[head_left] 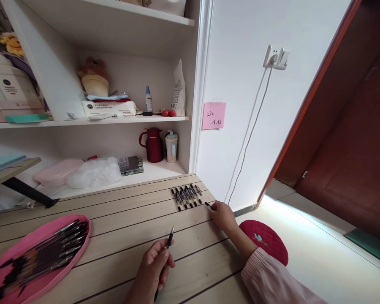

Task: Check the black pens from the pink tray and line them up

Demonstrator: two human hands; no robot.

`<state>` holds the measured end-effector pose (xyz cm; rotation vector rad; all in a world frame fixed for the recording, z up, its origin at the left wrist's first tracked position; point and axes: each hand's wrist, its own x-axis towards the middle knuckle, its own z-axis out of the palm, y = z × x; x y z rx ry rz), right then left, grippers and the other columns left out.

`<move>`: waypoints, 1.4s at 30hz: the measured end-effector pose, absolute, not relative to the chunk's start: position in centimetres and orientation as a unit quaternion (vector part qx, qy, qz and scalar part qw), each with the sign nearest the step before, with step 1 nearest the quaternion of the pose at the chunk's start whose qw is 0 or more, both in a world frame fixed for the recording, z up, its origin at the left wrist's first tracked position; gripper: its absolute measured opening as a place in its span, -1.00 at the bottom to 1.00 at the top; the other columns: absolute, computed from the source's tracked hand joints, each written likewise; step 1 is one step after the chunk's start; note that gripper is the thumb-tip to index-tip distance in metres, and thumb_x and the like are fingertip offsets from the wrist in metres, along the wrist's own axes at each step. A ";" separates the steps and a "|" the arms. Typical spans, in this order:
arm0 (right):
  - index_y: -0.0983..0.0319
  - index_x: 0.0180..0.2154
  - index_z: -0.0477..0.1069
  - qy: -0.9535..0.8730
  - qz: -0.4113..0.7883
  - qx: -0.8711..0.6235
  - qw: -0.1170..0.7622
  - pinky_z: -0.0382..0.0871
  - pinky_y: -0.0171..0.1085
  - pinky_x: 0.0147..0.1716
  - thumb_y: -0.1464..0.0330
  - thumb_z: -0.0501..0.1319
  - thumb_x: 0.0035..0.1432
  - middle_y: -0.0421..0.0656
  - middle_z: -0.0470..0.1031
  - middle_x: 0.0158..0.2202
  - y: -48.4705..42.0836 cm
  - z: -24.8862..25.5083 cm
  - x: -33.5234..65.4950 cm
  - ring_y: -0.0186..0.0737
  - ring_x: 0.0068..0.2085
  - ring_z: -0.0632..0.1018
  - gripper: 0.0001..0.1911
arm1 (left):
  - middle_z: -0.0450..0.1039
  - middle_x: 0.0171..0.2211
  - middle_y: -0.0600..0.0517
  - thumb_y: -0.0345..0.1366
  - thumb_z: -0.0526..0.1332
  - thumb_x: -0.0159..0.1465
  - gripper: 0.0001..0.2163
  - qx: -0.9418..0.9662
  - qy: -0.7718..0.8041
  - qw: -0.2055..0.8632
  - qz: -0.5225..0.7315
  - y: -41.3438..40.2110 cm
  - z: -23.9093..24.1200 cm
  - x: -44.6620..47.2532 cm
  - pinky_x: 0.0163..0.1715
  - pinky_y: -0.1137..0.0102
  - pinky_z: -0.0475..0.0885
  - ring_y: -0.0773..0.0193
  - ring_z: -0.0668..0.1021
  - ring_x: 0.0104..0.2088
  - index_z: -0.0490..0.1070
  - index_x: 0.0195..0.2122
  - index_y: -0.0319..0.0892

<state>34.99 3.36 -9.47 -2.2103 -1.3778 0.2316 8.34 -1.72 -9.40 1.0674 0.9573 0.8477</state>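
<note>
My left hand (156, 264) is closed around a black pen (170, 239), its pointed tip up and tilted away from me. At the right side of the table, my right hand (223, 217) pinches a small black pen cap (208, 205) close to the tabletop. Just left of that hand lies a neat row of several short black and clear pen parts (186, 197). A pink oval tray (88, 230) at the left holds many clear-barrelled pens (71, 240) with dark ends.
The slatted wooden table (123, 230) meets white shelves (139, 120) at the back. On the lower shelf stand a red jug (154, 145), a pale cup (171, 147) and a bag of white stuffing (96, 174). A red round stool (272, 247) is beside the table at right.
</note>
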 end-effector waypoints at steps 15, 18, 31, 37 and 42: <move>0.25 -0.22 0.39 -0.510 0.063 -0.830 0.218 0.16 -0.32 -0.38 0.30 0.09 0.02 -0.06 0.48 -0.28 3.8 -10.3 35.1 -0.17 -0.24 0.47 -0.73 | 0.36 -0.65 0.12 -0.02 0.25 -0.06 -0.54 0.451 0.443 0.670 0.389 -1.4 -9.9 9.0 -0.87 0.64 -0.09 0.58 0.12 -0.82 0.35 -0.20 -0.22; 0.23 -0.25 0.39 -0.504 0.069 -0.831 0.223 0.16 -0.32 -0.37 0.32 0.08 0.04 -0.07 0.49 -0.29 3.8 -10.2 35.3 -0.18 -0.24 0.47 -0.76 | 0.36 -0.65 0.11 -0.02 0.25 -0.06 -0.54 0.447 0.452 0.669 0.386 -1.4 -9.9 9.0 -0.88 0.64 -0.09 0.59 0.11 -0.82 0.35 -0.20 -0.22; 0.21 -0.28 0.44 -0.511 0.067 -0.829 0.216 0.16 -0.30 -0.38 0.29 0.06 0.09 -0.06 0.50 -0.32 2.4 -9.8 35.4 -0.16 -0.26 0.48 -0.76 | 0.34 -0.64 0.13 -0.08 0.23 -0.02 -0.61 0.448 0.442 0.667 0.399 -1.7 -9.5 9.1 -0.87 0.64 -0.08 0.58 0.11 -0.81 0.35 -0.22 -0.21; 0.25 -0.27 0.42 -0.506 0.051 -0.837 0.201 0.16 -0.29 -0.40 0.25 0.06 0.07 -0.02 0.49 -0.32 2.5 -9.9 35.4 -0.12 -0.25 0.47 -0.73 | 0.34 -0.64 0.12 -0.08 0.22 -0.01 -0.60 0.454 0.446 0.664 0.393 -1.8 -9.4 9.1 -0.87 0.64 -0.09 0.59 0.10 -0.81 0.34 -0.20 -0.22; 0.27 -0.30 0.39 -0.509 0.042 -0.837 0.199 0.16 -0.29 -0.39 0.26 0.05 0.07 -0.03 0.48 -0.32 2.5 -9.9 35.4 -0.13 -0.25 0.47 -0.74 | 0.33 -0.66 0.13 -0.08 0.23 -0.02 -0.61 0.454 0.438 0.667 0.397 -1.7 -9.5 9.2 -0.87 0.64 -0.09 0.59 0.10 -0.82 0.35 -0.23 -0.22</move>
